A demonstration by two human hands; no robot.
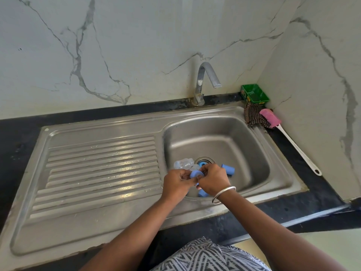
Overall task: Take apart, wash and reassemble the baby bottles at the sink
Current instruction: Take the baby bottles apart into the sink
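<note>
Over the steel sink basin (244,153), my left hand (175,184) and my right hand (214,180) both pinch a blue bottle collar ring (196,174) with a clear teat in it. A clear bottle body (183,163) lies on the basin floor behind my hands, next to the drain (204,161). One blue cap (229,169) lies to the right of my right hand. Another blue piece (202,193) shows under my right wrist, partly hidden.
The tap (205,79) stands behind the basin, no water running. A ribbed draining board (101,173) lies to the left. At the back right sit a green tub (254,93), a checked cloth (254,116) and a pink bottle brush with a white handle (289,137).
</note>
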